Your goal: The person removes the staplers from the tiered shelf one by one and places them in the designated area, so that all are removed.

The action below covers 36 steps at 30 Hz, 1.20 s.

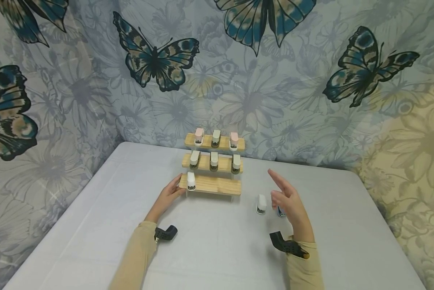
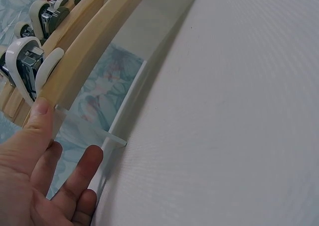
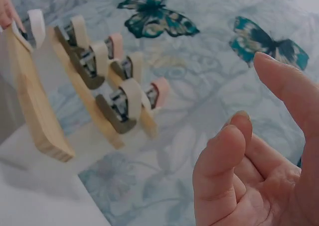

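At the left end of a three-tier wooden shelf (image 1: 217, 184), my left hand (image 1: 169, 198) grips the lowest board, its thumb on the board's end and lower fingers bent beneath. Beside that thumb stands a white mini stapler (image 1: 191, 181), also in the left wrist view as a white stapler (image 2: 25, 61). My right hand (image 1: 291, 203) hangs over the table, holding nothing, index finger extended and other fingers bent. A second white stapler (image 1: 261, 204) stands on the table left of it. A blue stapler (image 1: 281, 212) is partly hidden behind that hand.
Pale staplers (image 1: 214, 161) line the middle board; pink staplers (image 1: 199, 136) flank a green stapler (image 1: 216, 138) on the top board. The shelf stands on clear supports (image 2: 89, 126) on a white-covered table (image 1: 209, 241). Butterfly-patterned wall covering (image 1: 253, 96) rises behind.
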Each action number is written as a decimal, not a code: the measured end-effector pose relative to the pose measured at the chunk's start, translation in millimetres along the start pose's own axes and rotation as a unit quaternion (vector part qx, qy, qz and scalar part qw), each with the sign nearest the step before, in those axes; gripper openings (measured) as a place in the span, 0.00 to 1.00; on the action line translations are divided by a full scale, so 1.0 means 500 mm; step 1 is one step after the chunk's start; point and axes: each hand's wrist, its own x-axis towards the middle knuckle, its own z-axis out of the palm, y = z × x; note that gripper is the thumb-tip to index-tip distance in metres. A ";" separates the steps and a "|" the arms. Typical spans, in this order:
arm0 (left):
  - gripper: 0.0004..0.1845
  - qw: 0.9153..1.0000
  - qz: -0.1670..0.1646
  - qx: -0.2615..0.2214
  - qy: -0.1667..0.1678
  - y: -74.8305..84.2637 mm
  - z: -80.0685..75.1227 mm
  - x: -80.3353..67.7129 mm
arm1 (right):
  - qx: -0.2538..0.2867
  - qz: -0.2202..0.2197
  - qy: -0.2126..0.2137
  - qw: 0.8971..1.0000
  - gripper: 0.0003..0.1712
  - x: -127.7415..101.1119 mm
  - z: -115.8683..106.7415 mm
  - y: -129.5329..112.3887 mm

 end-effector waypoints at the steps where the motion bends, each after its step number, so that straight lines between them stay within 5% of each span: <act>1: 0.32 1.000 -0.002 0.000 0.001 0.000 0.000 0.000 | 0.000 0.000 -0.006 1.000 0.32 0.003 0.005 0.002; 6: 0.32 1.000 -0.006 -0.003 -0.001 -0.003 -0.002 0.001 | 0.026 0.011 -0.017 0.999 0.34 0.021 0.066 -0.041; 16: 0.30 0.999 0.032 0.001 0.000 0.000 -0.002 -0.004 | 0.022 0.017 -0.052 0.998 0.33 0.038 0.110 -0.017; 26: 0.32 1.000 -0.004 -0.007 -0.009 0.004 -0.002 0.000 | -0.008 0.082 -0.059 0.995 0.32 0.046 0.175 -0.046; 36: 0.32 1.000 -0.010 -0.008 0.002 0.008 0.000 -0.003 | -0.038 0.082 -0.082 0.993 0.31 0.051 0.205 -0.032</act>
